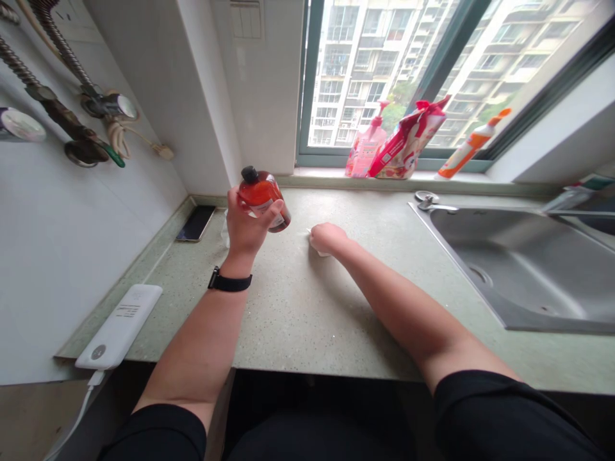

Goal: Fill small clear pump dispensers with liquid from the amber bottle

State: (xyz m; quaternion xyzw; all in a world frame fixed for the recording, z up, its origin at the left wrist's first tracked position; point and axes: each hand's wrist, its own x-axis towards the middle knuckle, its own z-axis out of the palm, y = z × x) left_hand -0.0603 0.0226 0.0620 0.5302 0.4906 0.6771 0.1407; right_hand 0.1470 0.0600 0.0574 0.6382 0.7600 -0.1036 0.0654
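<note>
My left hand (pixel 247 221) is wrapped round a reddish-amber bottle (pixel 262 189) with a black cap and a pale label. It holds the bottle tilted above the counter. A clear object (pixel 225 229), mostly hidden, stands just behind my left wrist. To the right of the bottle, my right hand (pixel 329 239) is closed and pressed low on the countertop (pixel 288 307). White edges of what looks like a folded tissue (pixel 325 254) show under its fingers; most of it is covered by the hand.
A phone (pixel 196 223) lies at the back left, and a white power bank (pixel 120 326) with a cable sits near the front left edge. A steel sink (pixel 528 269) is on the right. On the windowsill stand a pink pump bottle (pixel 366 150), a red pouch (pixel 408 141) and an orange-white bottle (pixel 471 147).
</note>
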